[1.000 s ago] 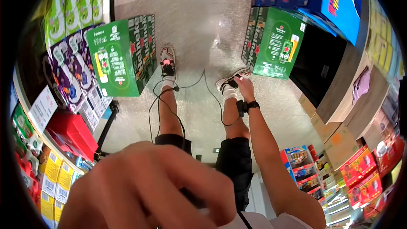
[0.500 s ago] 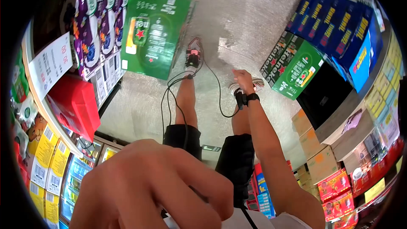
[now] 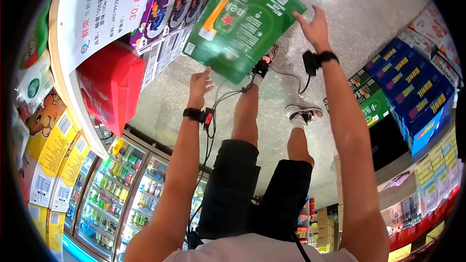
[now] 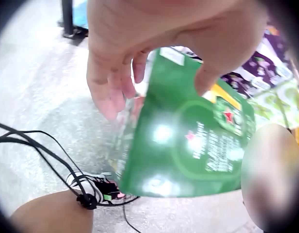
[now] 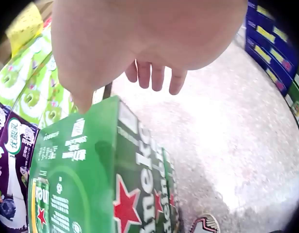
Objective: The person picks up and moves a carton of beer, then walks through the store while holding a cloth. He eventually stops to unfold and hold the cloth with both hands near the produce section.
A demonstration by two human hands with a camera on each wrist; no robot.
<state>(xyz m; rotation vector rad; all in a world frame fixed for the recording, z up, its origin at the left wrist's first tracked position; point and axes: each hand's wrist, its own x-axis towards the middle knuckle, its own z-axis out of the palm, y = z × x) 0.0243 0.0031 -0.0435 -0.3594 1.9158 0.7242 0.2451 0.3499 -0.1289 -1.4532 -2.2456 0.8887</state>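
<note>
A green Heineken beer carton (image 3: 242,24) tops a stack of similar ones at the person's left. At its near edge, in the head view, is the left hand (image 3: 199,87), fingers loosely bent. The left wrist view shows that thumb (image 4: 206,80) over the carton's top (image 4: 178,131) and the fingers (image 4: 118,90) off its side. The right hand (image 3: 315,29) is spread at the opposite edge. In the right wrist view its thumb (image 5: 81,101) comes right to the top edge, while the other fingers (image 5: 156,77) extend beyond the carton. Neither hand grips it.
Purple drink boxes (image 3: 167,7) stand against the carton stack, beside a price sign (image 3: 109,17) and a red box (image 3: 114,87). Dark cables (image 3: 213,116) hang by the left leg. Blue cartons (image 3: 407,82) are stacked at right. Drinks fridges (image 3: 116,189) line the lower left.
The left hand has gone from close before the head camera down to the carton. The right hand has moved from near the right shoe to the carton's opposite edge. The view has turned left.
</note>
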